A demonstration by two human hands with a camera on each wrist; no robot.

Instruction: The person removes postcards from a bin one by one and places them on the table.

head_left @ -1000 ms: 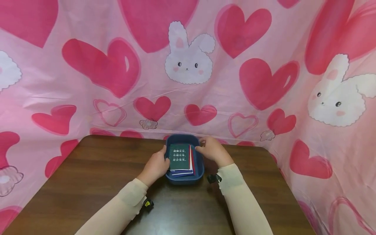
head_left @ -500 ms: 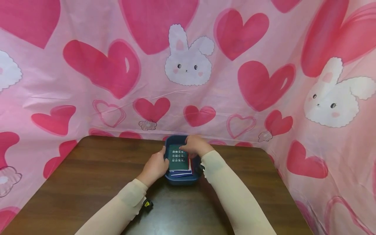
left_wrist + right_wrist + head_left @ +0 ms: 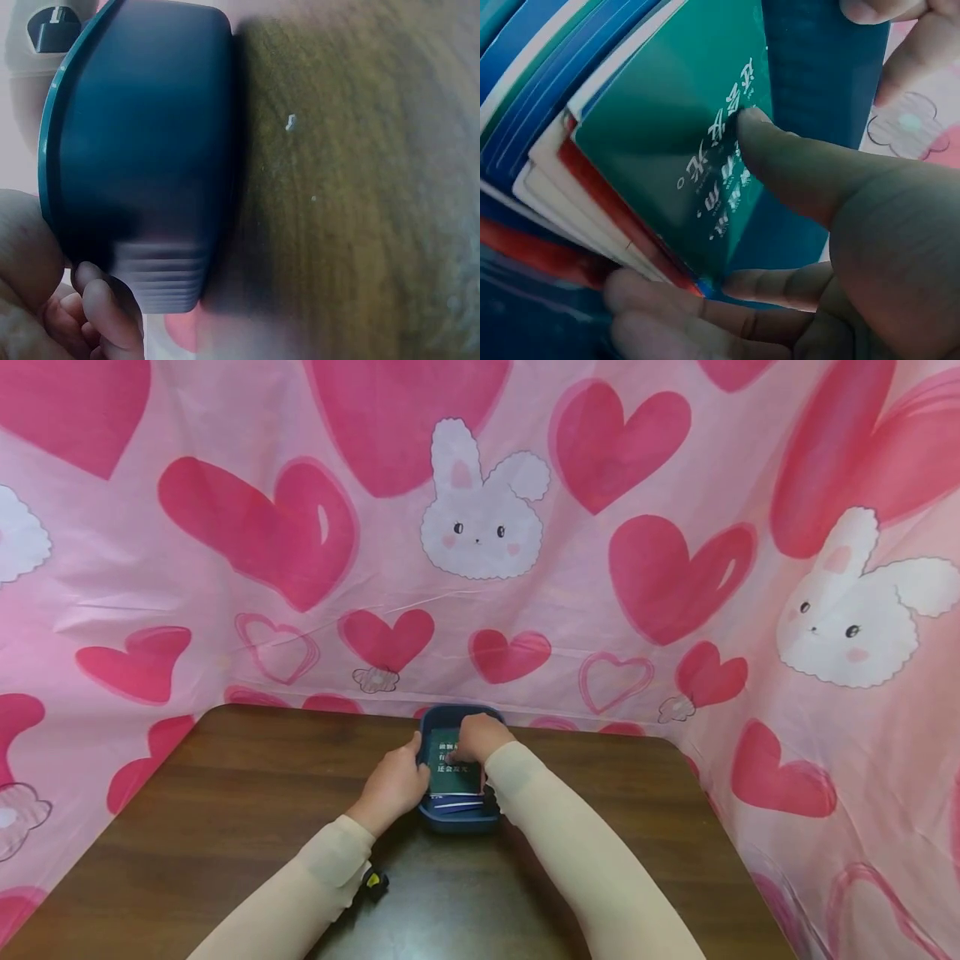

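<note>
A blue plastic basket [image 3: 461, 827] stands on the table with a stack of thin notebooks inside. On top lies a dark green notebook [image 3: 459, 783] with white Chinese writing. My left hand [image 3: 392, 779] grips the basket's left rim; in the left wrist view its curled fingers [image 3: 109, 311] are at the outer wall. My right hand [image 3: 482, 738] is inside the basket, holding the stack at its right side. In the right wrist view the thumb presses the green cover [image 3: 652, 127], with the other fingers along the edges. Red, white and blue notebooks [image 3: 562, 112] show beneath; their far parts are hidden.
The brown wooden table [image 3: 262, 802] extends on both sides of the basket. Behind it and at the sides hangs a pink cloth [image 3: 315, 652] with hearts and rabbits, close to the basket's far end. A small black device [image 3: 375, 883] hangs under the left sleeve.
My right hand has moved left from the basket's right rim, in over the notebooks, and its thumb now lies on the green cover. The left hand keeps its hold on the rim.
</note>
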